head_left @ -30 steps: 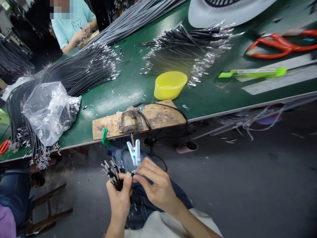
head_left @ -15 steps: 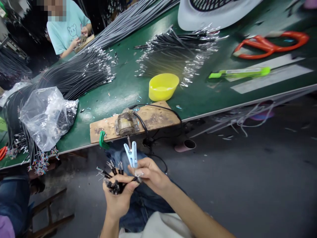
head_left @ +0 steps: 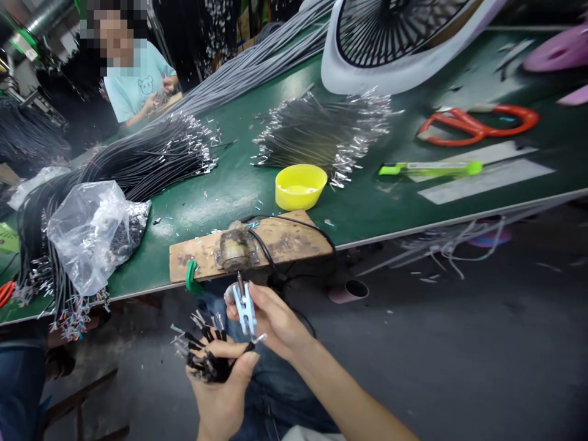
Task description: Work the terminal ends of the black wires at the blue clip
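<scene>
My left hand (head_left: 223,392) is closed round a bundle of short black cables (head_left: 211,365) with stripped, silvery ends, one cable pinched out between thumb and forefinger. Just right of it, my right hand (head_left: 271,318) has its fingers at a light-blue clip (head_left: 245,309); whether it grips the clip or something behind it is hard to tell. The clip hangs from the metal shaft of a small motor (head_left: 235,250). That motor sits on a worn wooden board (head_left: 294,236) at the table's front edge.
On the green table (head_left: 220,190) are a yellow cup (head_left: 301,188), cable bundles (head_left: 316,135), a plastic bag (head_left: 87,239), orange scissors (head_left: 478,127), a green cutter (head_left: 432,168) and a white fan (head_left: 331,61). A person (head_left: 133,92) sits across at the left.
My right hand has moved up and left from the cable end to beside the blue clip. The view has shifted, so the table appears lower. My left hand still holds the cables.
</scene>
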`<action>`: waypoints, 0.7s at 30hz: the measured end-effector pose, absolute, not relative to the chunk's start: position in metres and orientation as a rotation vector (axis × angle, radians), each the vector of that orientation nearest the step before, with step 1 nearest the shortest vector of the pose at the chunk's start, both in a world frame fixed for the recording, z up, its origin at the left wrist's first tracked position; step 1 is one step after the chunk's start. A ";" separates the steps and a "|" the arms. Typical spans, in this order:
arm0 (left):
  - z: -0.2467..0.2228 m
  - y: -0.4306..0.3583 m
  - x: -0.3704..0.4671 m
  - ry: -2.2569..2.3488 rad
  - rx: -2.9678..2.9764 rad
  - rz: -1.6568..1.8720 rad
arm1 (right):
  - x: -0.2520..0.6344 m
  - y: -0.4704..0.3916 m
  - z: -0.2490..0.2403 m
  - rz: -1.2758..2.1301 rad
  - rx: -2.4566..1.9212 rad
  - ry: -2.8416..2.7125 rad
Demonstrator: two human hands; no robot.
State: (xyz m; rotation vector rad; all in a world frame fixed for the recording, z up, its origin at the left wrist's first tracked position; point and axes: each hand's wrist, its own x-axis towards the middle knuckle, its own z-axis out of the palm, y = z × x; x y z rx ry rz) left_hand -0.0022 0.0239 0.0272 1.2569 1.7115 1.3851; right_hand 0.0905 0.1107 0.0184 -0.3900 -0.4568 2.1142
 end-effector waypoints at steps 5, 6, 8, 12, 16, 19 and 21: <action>0.024 0.023 0.000 1.683 1.181 1.383 | 0.092 0.108 0.002 2.240 -0.351 -0.281; 0.024 0.021 -0.002 1.679 1.176 1.377 | 0.094 0.106 -0.004 2.247 -0.360 -0.264; 0.023 0.017 -0.005 1.672 1.171 1.352 | 0.097 0.102 -0.019 2.228 -0.398 -0.250; 0.019 0.007 -0.009 1.666 1.132 1.306 | 0.104 0.082 -0.045 2.137 -0.570 -0.410; 0.011 0.004 -0.008 1.718 0.999 1.298 | 0.104 0.054 -0.043 2.011 -0.697 -0.975; 0.007 0.007 -0.009 1.715 0.884 1.288 | 0.098 0.031 -0.031 1.964 -0.640 -1.356; 0.005 0.011 -0.010 1.696 0.818 1.305 | 0.091 0.016 -0.030 1.995 -0.673 -1.365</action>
